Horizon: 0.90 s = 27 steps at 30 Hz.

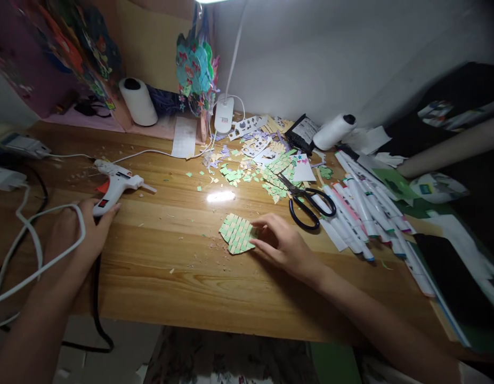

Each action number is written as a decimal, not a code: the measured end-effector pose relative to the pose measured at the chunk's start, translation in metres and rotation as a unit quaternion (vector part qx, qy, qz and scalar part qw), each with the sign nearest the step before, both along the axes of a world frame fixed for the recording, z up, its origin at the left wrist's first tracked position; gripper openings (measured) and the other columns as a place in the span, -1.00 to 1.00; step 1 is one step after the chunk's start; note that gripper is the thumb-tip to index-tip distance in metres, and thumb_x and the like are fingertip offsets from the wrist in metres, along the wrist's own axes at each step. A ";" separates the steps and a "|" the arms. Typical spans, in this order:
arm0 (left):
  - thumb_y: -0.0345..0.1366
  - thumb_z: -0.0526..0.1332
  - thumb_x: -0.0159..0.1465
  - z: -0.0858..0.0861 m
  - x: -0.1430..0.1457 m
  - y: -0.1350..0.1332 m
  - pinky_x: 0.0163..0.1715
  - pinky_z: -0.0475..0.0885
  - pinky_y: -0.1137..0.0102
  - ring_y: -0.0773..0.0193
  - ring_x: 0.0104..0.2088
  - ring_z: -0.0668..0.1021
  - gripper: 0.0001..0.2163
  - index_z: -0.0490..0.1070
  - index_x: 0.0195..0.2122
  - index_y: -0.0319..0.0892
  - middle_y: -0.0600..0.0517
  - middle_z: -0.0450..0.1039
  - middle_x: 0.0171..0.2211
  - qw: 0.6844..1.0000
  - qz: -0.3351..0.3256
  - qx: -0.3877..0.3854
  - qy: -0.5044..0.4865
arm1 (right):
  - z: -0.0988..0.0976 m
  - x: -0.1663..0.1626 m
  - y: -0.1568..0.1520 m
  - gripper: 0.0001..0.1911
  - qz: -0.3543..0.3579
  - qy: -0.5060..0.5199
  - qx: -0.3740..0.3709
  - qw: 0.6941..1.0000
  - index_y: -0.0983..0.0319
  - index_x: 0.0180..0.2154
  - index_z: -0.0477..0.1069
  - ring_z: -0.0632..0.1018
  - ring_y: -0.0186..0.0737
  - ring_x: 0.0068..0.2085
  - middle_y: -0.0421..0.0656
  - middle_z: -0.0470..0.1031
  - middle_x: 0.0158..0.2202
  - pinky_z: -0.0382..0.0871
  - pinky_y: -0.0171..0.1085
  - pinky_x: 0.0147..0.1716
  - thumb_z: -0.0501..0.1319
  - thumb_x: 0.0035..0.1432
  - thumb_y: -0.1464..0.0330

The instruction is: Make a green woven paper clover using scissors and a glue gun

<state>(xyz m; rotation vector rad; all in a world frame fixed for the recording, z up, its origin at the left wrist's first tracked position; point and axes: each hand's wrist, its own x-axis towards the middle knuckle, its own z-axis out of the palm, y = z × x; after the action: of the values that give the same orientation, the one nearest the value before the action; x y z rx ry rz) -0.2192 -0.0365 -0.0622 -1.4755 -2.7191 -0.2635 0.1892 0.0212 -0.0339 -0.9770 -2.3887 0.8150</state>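
Observation:
A woven paper piece (236, 233) of green and cream strips lies flat on the wooden table (170, 277). My right hand (282, 242) rests beside its right edge, fingers spread, the fingertips touching the piece. My left hand (81, 229) lies at the left, its fingertips against the handle of a white hot glue gun (115, 185) that rests on the table. The gun's white cord (34, 250) loops over my left wrist.
Black scissors (305, 200) lie right of centre amid green and cream paper scraps (266, 173). Several white markers (358, 208) spread to the right. Two paper rolls (138, 101) (333, 131), a lamp base (224, 113) and hanging paper crafts (194, 69) stand at the back. Dark sheets (454, 277) cover the right edge.

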 end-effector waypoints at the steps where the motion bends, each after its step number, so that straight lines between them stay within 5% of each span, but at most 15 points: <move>1: 0.02 0.09 0.19 0.004 0.005 0.001 -0.16 0.34 0.21 -0.01 -0.14 0.42 -0.56 0.32 -0.09 -0.25 -0.11 0.37 -0.14 1.000 0.013 -0.004 0.027 | 0.001 -0.002 0.001 -0.65 -0.028 -0.018 -0.013 0.999 0.28 -0.07 0.32 0.45 -0.10 -0.16 -0.01 0.44 -0.19 0.37 -0.14 -0.18 0.29 0.10 0.34; 4: -0.01 0.12 0.21 0.020 0.032 -0.001 -0.14 0.36 0.16 -0.04 -0.13 0.46 -0.58 0.37 -0.07 -0.25 -0.14 0.43 -0.13 0.997 0.037 -0.007 0.073 | 0.003 -0.010 0.005 -0.53 -0.050 -0.062 -0.039 0.996 0.28 -0.10 0.35 0.42 -0.06 -0.17 -0.04 0.43 -0.21 0.33 -0.12 -0.20 0.40 -0.07 0.34; 6: -0.09 0.06 0.27 0.028 0.061 -0.009 -0.06 0.32 0.05 -0.14 -0.03 0.43 -0.54 0.29 0.06 -0.34 -0.28 0.39 -0.03 0.998 0.022 0.013 0.061 | 0.004 -0.013 0.007 -0.71 -0.050 -0.050 -0.072 0.995 0.27 -0.28 0.41 0.41 -0.13 -0.27 -0.13 0.41 -0.34 0.31 -0.20 -0.31 0.40 -0.08 0.37; 8: -0.13 0.02 0.29 0.033 0.095 -0.023 0.09 0.18 -0.04 -0.22 0.17 0.25 -0.43 0.07 0.20 -0.46 -0.43 0.15 0.17 0.995 -0.017 0.087 0.039 | 0.008 -0.013 0.008 -0.85 -0.048 -0.018 -0.116 0.992 0.25 -0.45 0.38 0.40 -0.23 -0.40 -0.20 0.38 -0.45 0.26 -0.28 -0.44 0.33 0.00 0.36; 10: -0.11 -0.01 0.30 0.036 0.129 -0.036 0.18 0.06 -0.05 -0.22 0.28 0.04 -0.39 -0.01 0.24 -0.49 -0.44 -0.06 0.26 0.987 -0.088 0.133 -0.027 | 0.014 -0.011 0.009 -0.87 -0.056 0.054 -0.108 0.991 0.23 -0.47 0.37 0.40 -0.27 -0.43 -0.21 0.37 -0.47 0.26 -0.30 -0.47 0.26 0.09 0.36; 12: -0.08 -0.05 0.32 0.041 0.159 -0.042 0.22 0.03 0.01 -0.07 0.28 0.09 -0.46 0.07 0.24 -0.31 -0.27 0.03 0.27 0.959 -0.164 0.094 -0.211 | 0.024 -0.006 0.008 -0.92 -0.079 0.129 0.000 0.988 0.20 -0.43 0.40 0.42 -0.24 -0.38 -0.19 0.39 -0.44 0.30 -0.26 -0.40 0.23 0.11 0.39; 14: -0.03 -0.09 0.33 0.050 0.185 -0.036 0.22 0.10 0.08 0.04 0.23 0.23 -0.53 0.22 0.17 -0.14 -0.12 0.20 0.22 0.875 -0.204 0.043 -0.437 | 0.032 0.000 0.007 -0.91 -0.103 0.173 0.168 0.965 0.14 -0.41 0.42 0.41 -0.20 -0.35 -0.19 0.40 -0.43 0.30 -0.21 -0.33 0.25 0.08 0.46; 16: 0.09 -0.14 0.30 0.061 0.205 -0.018 0.10 0.30 0.12 0.03 0.12 0.39 -0.47 0.38 0.04 -0.14 -0.12 0.37 0.10 0.732 -0.215 -0.001 -0.647 | 0.036 0.006 0.005 -0.81 -0.123 0.156 0.306 0.931 0.07 -0.38 0.42 0.39 -0.20 -0.39 -0.20 0.40 -0.47 0.28 -0.20 -0.34 0.22 0.06 0.52; 18: 0.18 -0.03 0.21 0.071 0.222 0.004 -0.01 0.40 0.13 0.00 0.00 0.49 -0.41 0.43 -0.02 -0.19 -0.15 0.48 -0.02 0.588 -0.214 -0.065 -0.778 | 0.036 0.012 0.002 -0.73 -0.129 0.117 0.382 0.908 0.03 -0.32 0.41 0.38 -0.20 -0.41 -0.22 0.41 -0.49 0.27 -0.20 -0.36 0.18 0.07 0.56; 19: 0.14 0.09 0.17 0.074 0.228 0.014 -0.06 0.44 0.17 0.03 -0.07 0.54 -0.46 0.43 -0.04 -0.20 -0.14 0.51 -0.07 0.561 -0.204 -0.069 -0.800 | 0.034 0.014 0.001 -0.71 -0.126 0.096 0.399 0.903 0.02 -0.30 0.40 0.39 -0.19 -0.40 -0.21 0.42 -0.49 0.28 -0.20 -0.35 0.16 0.08 0.57; 23: -0.11 0.40 -0.02 0.071 0.238 0.043 -0.24 0.49 0.32 0.21 -0.35 0.60 -0.58 0.47 -0.21 -0.26 -0.07 0.56 -0.31 0.603 -0.180 -0.060 -0.775 | 0.027 0.022 0.004 -0.71 -0.106 0.010 0.365 0.925 0.08 -0.20 0.41 0.44 -0.15 -0.25 -0.14 0.48 -0.34 0.34 -0.20 -0.23 0.13 0.14 0.58; 27: -0.13 0.41 -0.04 0.057 0.233 0.051 -0.32 0.49 0.36 0.27 -0.45 0.59 -0.62 0.45 -0.29 -0.27 -0.05 0.57 -0.38 0.628 -0.162 -0.070 -0.758 | 0.026 0.027 0.016 -0.78 -0.165 0.067 0.121 0.976 0.20 -0.11 0.38 0.48 -0.12 -0.16 -0.05 0.48 -0.18 0.38 -0.16 -0.19 0.12 0.20 0.49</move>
<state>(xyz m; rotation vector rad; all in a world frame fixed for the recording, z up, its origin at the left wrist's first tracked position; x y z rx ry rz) 0.0139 0.0144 -0.0056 -2.4767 -3.2311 -2.3285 0.2163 0.0371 -0.0079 -1.1365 -2.0736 0.4401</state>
